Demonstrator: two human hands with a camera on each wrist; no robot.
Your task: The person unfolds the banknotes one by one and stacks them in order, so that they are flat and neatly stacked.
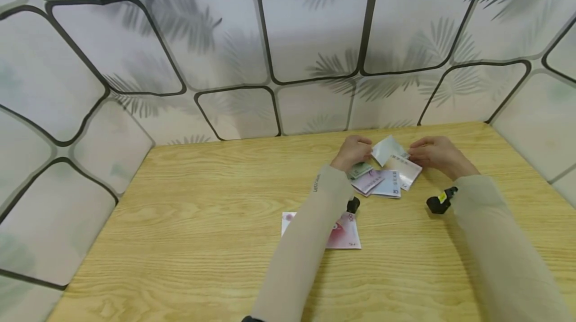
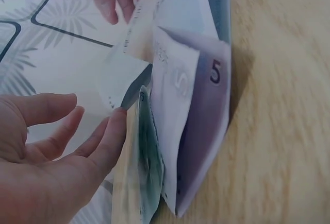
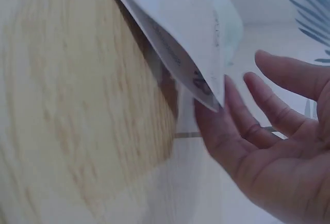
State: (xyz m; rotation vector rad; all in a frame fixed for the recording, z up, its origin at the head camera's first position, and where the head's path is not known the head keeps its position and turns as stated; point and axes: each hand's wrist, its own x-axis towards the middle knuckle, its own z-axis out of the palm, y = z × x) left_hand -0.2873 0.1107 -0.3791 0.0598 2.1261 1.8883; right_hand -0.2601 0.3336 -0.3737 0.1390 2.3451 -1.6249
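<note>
Several folded banknotes lie in an overlapping cluster on the table. At its left, my left hand (image 1: 353, 152) has loosely bent fingers, with fingertips at the edge of a pale folded banknote (image 2: 131, 82) in the left wrist view. Beside it stand a green banknote (image 2: 149, 157) and a purple banknote (image 2: 175, 100) marked 5. On the other side, my right hand (image 3: 273, 136) keeps its thumb apart while its fingertips meet the corner of a light brownish folded banknote (image 1: 405, 169). A blue banknote (image 1: 389, 184) lies at the cluster's near side.
A pink banknote (image 1: 346, 234) lies flat nearer me, partly hidden under my left sleeve (image 1: 301, 257). The wooden table (image 1: 202, 222) extends widely to the left. Patterned wall panels (image 1: 315, 32) rise behind its far edge and at both sides.
</note>
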